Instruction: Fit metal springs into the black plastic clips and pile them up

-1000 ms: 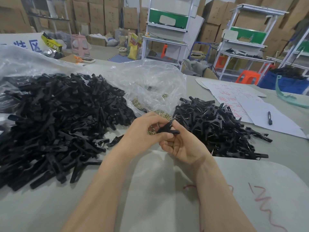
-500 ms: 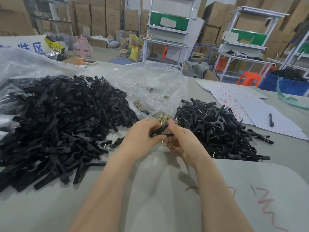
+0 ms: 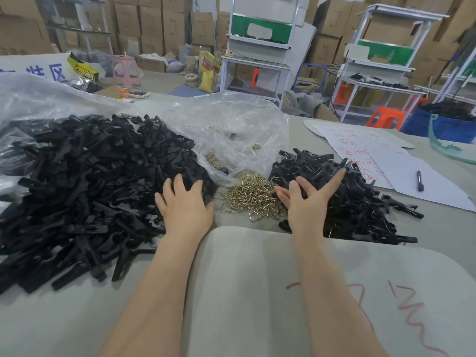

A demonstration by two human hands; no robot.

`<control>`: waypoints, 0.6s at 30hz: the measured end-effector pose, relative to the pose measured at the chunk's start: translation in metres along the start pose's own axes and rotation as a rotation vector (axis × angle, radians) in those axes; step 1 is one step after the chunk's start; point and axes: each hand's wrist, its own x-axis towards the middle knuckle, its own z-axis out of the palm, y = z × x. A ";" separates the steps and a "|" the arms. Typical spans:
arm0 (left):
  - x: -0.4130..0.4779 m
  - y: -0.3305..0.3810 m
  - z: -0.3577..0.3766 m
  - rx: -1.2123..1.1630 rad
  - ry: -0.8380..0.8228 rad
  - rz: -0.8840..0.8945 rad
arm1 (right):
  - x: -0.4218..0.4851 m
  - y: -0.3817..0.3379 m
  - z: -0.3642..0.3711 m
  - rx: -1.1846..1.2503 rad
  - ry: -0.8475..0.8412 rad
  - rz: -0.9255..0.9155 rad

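A big heap of loose black plastic clip halves (image 3: 85, 181) covers the left of the table. A smaller pile of assembled black clips (image 3: 360, 202) lies at the right. Between them sits a small mound of brass-coloured metal springs (image 3: 251, 197). My left hand (image 3: 184, 202) rests palm down on the right edge of the big heap, its fingertips among the black pieces. My right hand (image 3: 306, 199) is spread open over the left edge of the assembled pile, fingers apart, nothing held.
A crumpled clear plastic bag (image 3: 231, 130) lies behind the springs with more springs inside. White papers with red writing (image 3: 381, 161) and a black pen (image 3: 419, 180) lie at the right. A grey mat (image 3: 283, 279) covers the near table. Shelving racks and cardboard boxes stand behind.
Both hands were together at the centre, holding one black clip. They have since parted: the left moved onto the big heap, the right went over the assembled pile with fingers spread, and the clip is gone from them.
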 end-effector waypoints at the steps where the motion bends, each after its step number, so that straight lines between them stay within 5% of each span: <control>1: 0.001 -0.001 0.001 0.008 -0.026 -0.011 | 0.001 0.000 0.000 -0.063 0.011 -0.038; 5: 0.001 -0.001 0.003 0.047 -0.099 -0.054 | 0.004 0.006 -0.003 -0.201 0.011 -0.066; 18: 0.003 0.004 -0.006 -0.116 0.023 -0.012 | -0.012 0.013 0.016 -0.449 -0.253 -0.143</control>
